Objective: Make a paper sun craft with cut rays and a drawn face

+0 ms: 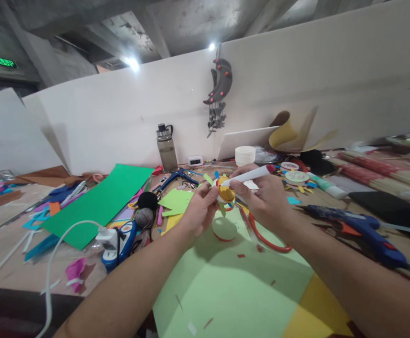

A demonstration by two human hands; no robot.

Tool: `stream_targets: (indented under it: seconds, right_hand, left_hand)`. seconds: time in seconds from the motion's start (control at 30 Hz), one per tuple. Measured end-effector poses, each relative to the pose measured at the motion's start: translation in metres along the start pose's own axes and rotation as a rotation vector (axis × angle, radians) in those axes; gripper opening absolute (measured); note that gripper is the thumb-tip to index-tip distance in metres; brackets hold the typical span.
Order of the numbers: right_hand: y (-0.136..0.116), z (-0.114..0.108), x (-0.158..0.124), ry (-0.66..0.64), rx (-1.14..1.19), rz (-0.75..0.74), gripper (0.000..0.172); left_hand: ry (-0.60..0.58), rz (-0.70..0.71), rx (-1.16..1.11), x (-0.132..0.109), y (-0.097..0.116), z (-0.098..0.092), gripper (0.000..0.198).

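My left hand [200, 209] pinches a small round craft piece [225, 194] with a yellow and orange face and green paper bits on its edge. My right hand [266, 199] grips a white marker with a red cap [250, 175], its tip down against the craft piece. Both hands hover above a light green sheet [226, 281]. A white disc with a red rim [223, 229] lies on that sheet just below the hands. Red-handled scissors [266, 241] lie under my right wrist.
A blue glue gun [360, 230] lies at the right. A dark green sheet [102, 202], yarn balls [146, 209], a power adapter with a white cable [108, 237] and paper scraps lie at the left. A water bottle [166, 148] and stacked cups [245, 156] stand by the white back wall.
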State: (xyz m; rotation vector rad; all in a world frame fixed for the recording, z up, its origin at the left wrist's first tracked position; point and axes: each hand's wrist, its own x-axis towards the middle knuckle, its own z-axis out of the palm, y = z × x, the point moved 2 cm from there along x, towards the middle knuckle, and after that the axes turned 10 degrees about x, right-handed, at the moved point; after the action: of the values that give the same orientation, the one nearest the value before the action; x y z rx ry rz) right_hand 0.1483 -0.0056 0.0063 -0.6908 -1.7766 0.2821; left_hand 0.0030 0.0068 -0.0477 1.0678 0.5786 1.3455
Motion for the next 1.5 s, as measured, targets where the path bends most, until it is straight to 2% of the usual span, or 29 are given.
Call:
stream_targets:
  seconds: [0.23,0.5,0.63,0.87,1.03,1.23,1.5]
  right_hand:
    - [0.0006,0.0011,0.0011,-0.015,-0.005,-0.004,0.024]
    - [0.0009,0.0011,0.0008,-0.012,-0.015,-0.011,0.023]
    - [0.0008,0.0019,0.0007,-0.023,-0.021,-0.001,0.024]
    - [0.0007,0.0021,0.0002,-0.028,-0.003,0.022,0.024]
    - [0.0019,0.0025,0.0003,-0.033,0.003,0.019,0.024]
    - [0.0043,0.0035,0.0001,-0.064,-0.019,0.025,0.025]
    - [0.0065,0.0047,0.0001,-0.054,0.005,0.034,0.027]
  left_hand:
    - [-0.023,-0.122,-0.012,-0.005,0.0015,0.0009,0.025]
    - [0.017,-0.171,-0.041,-0.0028,0.0021,0.0022,0.033]
    - [-0.001,-0.2,-0.058,-0.0039,0.0042,0.0047,0.034]
    - [-0.037,-0.133,-0.054,-0.0043,0.0033,0.005,0.02]
    - [-0.081,-0.123,-0.047,-0.0044,0.0022,0.006,0.017]
    - [-0.024,-0.121,-0.019,-0.0053,0.0028,0.007,0.017]
    - [-0.039,-0.108,0.003,-0.0071,0.0033,0.0093,0.016]
